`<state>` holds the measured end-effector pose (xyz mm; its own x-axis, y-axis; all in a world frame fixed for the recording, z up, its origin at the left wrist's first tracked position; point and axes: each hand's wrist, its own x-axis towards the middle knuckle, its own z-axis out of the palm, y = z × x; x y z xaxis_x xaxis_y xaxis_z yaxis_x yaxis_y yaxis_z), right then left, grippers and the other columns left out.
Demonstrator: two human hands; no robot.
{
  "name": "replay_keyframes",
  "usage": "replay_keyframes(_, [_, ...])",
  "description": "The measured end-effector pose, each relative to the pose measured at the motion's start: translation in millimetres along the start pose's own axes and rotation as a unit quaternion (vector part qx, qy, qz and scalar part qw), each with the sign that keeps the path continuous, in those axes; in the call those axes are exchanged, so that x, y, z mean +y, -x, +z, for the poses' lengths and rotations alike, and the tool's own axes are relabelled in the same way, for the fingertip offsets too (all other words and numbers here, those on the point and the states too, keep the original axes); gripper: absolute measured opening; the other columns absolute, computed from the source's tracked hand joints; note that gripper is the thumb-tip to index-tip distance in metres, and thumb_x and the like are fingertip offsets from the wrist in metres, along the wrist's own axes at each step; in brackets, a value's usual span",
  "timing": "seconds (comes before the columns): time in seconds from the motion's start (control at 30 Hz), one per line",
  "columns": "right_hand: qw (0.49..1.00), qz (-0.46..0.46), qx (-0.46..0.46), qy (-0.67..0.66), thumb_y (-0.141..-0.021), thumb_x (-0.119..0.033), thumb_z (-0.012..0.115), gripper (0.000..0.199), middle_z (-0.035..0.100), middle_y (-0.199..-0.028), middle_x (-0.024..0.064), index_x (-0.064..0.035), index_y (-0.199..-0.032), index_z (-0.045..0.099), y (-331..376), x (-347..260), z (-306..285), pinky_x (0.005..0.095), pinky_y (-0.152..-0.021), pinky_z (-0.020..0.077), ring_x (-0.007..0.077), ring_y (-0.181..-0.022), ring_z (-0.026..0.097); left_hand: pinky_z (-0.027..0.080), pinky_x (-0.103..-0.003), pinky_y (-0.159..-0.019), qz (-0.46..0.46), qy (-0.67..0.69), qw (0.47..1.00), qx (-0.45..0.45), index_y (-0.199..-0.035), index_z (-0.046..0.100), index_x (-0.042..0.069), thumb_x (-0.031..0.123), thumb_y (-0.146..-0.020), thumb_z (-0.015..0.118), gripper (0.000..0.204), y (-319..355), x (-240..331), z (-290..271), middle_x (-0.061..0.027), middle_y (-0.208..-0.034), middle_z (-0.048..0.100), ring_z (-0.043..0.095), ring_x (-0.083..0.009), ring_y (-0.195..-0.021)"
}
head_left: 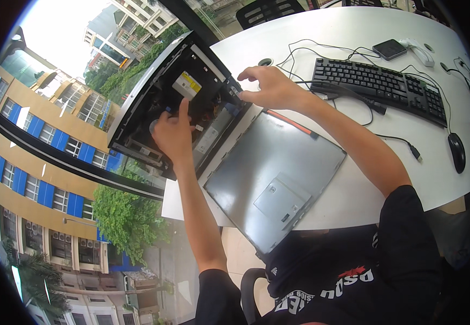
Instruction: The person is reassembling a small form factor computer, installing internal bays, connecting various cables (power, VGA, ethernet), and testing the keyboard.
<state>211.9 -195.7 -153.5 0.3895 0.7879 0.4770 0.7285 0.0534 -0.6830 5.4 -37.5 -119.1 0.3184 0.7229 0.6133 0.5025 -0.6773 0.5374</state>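
— Under my left hand (172, 132), what lies there?

— Inside the open computer case (175, 103), my left hand rests on the parts, forefinger stretched out, the other fingers curled; whether they pinch anything I cannot tell.

— And the other?

— My right hand (267, 86) sits on the case's near edge, fingers spread and pressing, clamped on nothing.

— Room to move?

— The case hangs over the desk (354, 32) edge by the window. Its grey side panel (273, 173) lies flat just beside it, between my forearms. The keyboard (381, 86) and mouse (456, 151) sit well to my right.
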Motion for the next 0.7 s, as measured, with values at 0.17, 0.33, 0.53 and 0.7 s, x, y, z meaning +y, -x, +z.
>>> replay_keyframes(0.17, [1.0,-0.009,0.004,0.008,-0.088,-0.031,0.07,0.054,0.068,-0.129,0.021,0.0007,-0.131,0.065,1.6,-10.5,-1.3,0.0423,-0.101,0.052,0.0332,-0.124,0.063,0.056,-0.029,-0.062,-0.038,-0.111,0.993,-0.031,-0.068,0.073,0.002,0.061,-0.089,0.071,0.063,-3.7,18.3,-19.3,-0.0044,-0.059,0.071,0.069,-0.0153,-0.049])
replay_keyframes(0.33, [1.0,0.0,0.021,0.005,-0.088,-0.032,0.07,0.055,0.068,-0.13,0.0194,0.0002,-0.132,0.064,2.4,-6.7,-2.5,0.0398,-0.096,0.0541,0.0301,-0.124,0.064,0.056,-0.031,-0.063,-0.034,-0.173,0.982,-0.065,-0.06,0.07,0.006,0.064,-0.088,0.069,0.064,-14.6,29.8,-25.3,-0.0035,-0.052,0.067,0.068,-0.0192,-0.048])
replay_keyframes(0.53, [1.0,0.007,0.013,-0.005,-0.09,-0.031,0.069,0.054,0.066,-0.132,0.0195,0.0006,-0.133,0.063,2.7,-12.6,-8.5,0.0396,-0.098,0.0539,0.0298,-0.126,0.062,0.058,-0.036,-0.065,-0.042,-0.25,0.958,-0.133,-0.061,0.071,0.005,0.064,-0.091,0.065,0.066,-26.2,39.3,-41.7,-0.0074,-0.056,0.068,0.072,-0.0229,-0.057])
replay_keyframes(0.7, [1.0,0.01,0.022,0.012,-0.09,-0.032,0.069,0.055,0.066,-0.133,0.0194,0.0015,-0.134,0.062,-0.9,0.0,-10.4,0.0404,-0.103,0.0525,0.0302,-0.128,0.061,0.056,-0.041,-0.083,0.127,-0.292,0.947,0.03,-0.089,0.078,0.007,0.063,-0.088,0.069,0.056,-16.4,66.2,-47.4,-0.011,-0.084,0.076,0.075,-0.0273,-0.087])
